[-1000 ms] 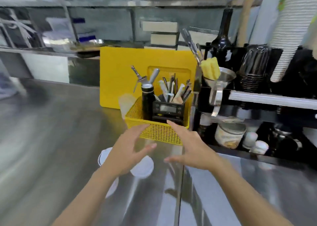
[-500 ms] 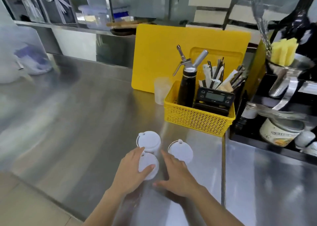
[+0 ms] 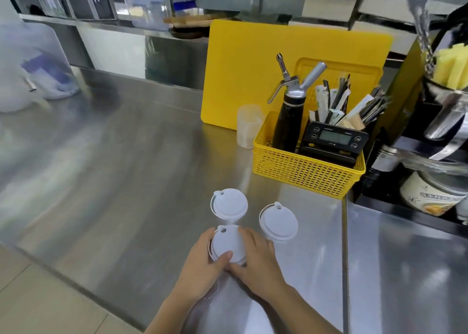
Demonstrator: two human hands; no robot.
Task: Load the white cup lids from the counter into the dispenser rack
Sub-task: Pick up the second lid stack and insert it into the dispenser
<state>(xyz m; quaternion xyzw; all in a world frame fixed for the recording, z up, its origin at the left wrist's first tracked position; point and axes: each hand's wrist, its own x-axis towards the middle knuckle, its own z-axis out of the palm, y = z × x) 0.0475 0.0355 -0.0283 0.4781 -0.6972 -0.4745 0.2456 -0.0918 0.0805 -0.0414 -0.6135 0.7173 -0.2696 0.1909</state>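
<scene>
Three white cup lids lie on the steel counter (image 3: pixel 126 171). The near lid (image 3: pixel 225 242) sits between both hands: my left hand (image 3: pixel 202 270) cups its left side with the thumb on its front rim, and my right hand (image 3: pixel 258 260) presses against its right side. A second lid (image 3: pixel 229 203) rests just beyond it. The third lid (image 3: pixel 278 221) lies to the right, next to my right hand's fingers. The dispenser rack is out of view.
A yellow mesh basket (image 3: pixel 304 171) with a black cream whipper (image 3: pixel 288 121), a scale (image 3: pixel 334 138) and wrapped straws stands behind the lids. A clear cup (image 3: pixel 248 126) and a yellow board (image 3: pixel 253 75) are behind it. Black shelving with jars fills the right edge.
Both hands dropped from in front of the basket to the counter and closed around the near lid. My view tilted down and left.
</scene>
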